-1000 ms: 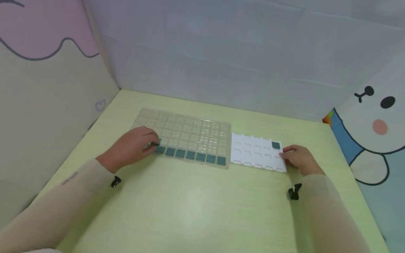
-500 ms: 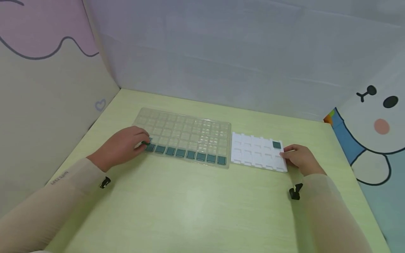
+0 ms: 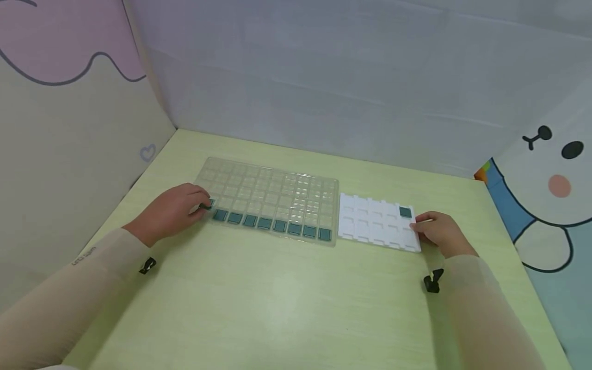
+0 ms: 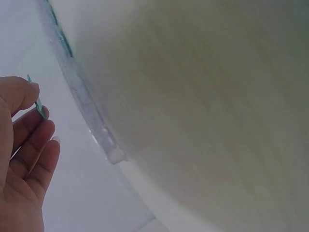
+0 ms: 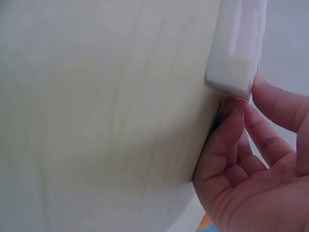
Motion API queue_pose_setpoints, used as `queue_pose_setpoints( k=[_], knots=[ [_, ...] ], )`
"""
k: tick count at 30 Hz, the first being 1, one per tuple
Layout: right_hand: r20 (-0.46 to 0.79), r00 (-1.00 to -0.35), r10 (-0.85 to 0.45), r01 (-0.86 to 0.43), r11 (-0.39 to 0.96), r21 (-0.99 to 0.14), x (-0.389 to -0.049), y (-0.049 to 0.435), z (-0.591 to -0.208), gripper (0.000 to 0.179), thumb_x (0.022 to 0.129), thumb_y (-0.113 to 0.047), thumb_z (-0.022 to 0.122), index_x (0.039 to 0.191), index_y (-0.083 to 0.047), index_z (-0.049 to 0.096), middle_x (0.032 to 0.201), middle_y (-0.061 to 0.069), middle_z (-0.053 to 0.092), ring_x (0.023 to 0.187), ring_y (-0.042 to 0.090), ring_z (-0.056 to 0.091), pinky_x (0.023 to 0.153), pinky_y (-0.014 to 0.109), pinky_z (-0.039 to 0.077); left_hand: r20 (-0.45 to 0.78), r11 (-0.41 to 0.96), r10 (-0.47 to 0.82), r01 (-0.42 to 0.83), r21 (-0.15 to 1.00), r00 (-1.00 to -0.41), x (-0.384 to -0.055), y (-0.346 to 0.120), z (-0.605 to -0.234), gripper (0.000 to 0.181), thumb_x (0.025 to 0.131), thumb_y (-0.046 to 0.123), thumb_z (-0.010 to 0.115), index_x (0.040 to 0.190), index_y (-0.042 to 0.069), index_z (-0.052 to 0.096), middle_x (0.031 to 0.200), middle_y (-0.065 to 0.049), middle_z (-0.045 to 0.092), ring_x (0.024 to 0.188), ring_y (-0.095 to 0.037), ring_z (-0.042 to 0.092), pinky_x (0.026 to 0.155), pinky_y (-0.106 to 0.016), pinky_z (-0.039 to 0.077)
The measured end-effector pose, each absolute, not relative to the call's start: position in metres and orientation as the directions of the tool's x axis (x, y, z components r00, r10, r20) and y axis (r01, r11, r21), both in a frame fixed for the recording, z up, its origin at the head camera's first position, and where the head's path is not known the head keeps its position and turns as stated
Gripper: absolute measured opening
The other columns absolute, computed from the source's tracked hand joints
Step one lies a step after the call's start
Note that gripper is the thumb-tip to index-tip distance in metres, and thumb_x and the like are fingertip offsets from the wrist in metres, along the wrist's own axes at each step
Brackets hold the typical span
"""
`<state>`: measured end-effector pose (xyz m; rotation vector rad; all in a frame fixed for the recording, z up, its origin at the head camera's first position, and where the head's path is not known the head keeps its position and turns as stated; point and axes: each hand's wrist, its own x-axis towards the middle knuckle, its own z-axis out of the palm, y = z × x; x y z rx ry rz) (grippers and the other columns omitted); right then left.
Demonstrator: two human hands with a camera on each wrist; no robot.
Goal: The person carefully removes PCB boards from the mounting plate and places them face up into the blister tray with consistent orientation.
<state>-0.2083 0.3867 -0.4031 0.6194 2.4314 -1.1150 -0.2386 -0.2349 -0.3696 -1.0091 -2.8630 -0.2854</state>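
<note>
My left hand [image 3: 168, 213] pinches a thin square green chip [image 4: 40, 108] between thumb and fingertips. In the left wrist view the chip is seen almost edge-on. The hand is at the front left corner of a clear plastic tray [image 3: 273, 198] with many pockets. Several green chips [image 3: 264, 223] lie in a row in its front pockets. To the right is a white tray [image 3: 370, 226] with one green chip [image 3: 405, 211] in its back right pocket. My right hand [image 3: 439, 232] grips the white tray's right edge, thumb on its upper side and fingers below it.
Both trays lie on a pale wooden table [image 3: 277, 293]. A white cloth wall [image 3: 324, 87] closes the back, with printed panels at left and right. A black clip [image 3: 148, 265] is at the left cuff and another black clip [image 3: 432, 281] at the right.
My left hand has moved left along the clear tray's front row with the chip, past the corner pocket, uncovering the chip at the row's left end. My right hand has stayed on the white tray.
</note>
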Motion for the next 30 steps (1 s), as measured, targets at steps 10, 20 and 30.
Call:
queue_pose_setpoints(
  k=[10,20,30],
  knots=[
    [-0.514,-0.827,0.226,0.537,0.585,-0.608,-0.208,0.387,-0.402,0.051,0.103,-0.029,0.062,0.143,0.001,0.049,0.137,0.025,0.048,0.108,0.035,0.048,0.091,0.048,0.038,0.137,0.755,0.625,0.639,0.147,-0.769,-0.244,-0.24,-0.376,0.014,0.087,0.001,0.08,0.099,0.006,0.075,0.108,-0.007,0.071,0.104,-0.028,0.065,0.093,-0.045,0.054],
    [-0.517,-0.826,0.224,0.541,0.573,-0.616,-0.209,0.387,-0.404,0.052,0.103,-0.029,0.063,0.144,0.001,0.048,0.138,0.025,0.048,0.109,0.034,0.047,0.091,0.046,0.039,0.087,0.75,0.64,0.645,0.146,-0.764,-0.246,-0.239,-0.381,0.014,0.089,-0.002,0.075,0.094,0.011,0.073,0.101,-0.002,0.07,0.097,-0.025,0.064,0.088,-0.042,0.053],
    [-0.51,-0.833,0.216,0.531,0.573,-0.624,-0.207,0.388,-0.404,0.053,0.102,-0.029,0.063,0.143,0.001,0.048,0.137,0.025,0.048,0.109,0.035,0.047,0.091,0.047,0.039,0.088,0.737,0.652,0.657,0.157,-0.753,-0.246,-0.239,-0.383,0.015,0.087,-0.003,0.076,0.093,0.011,0.072,0.099,-0.001,0.068,0.095,-0.024,0.064,0.087,-0.042,0.053]
  ],
)
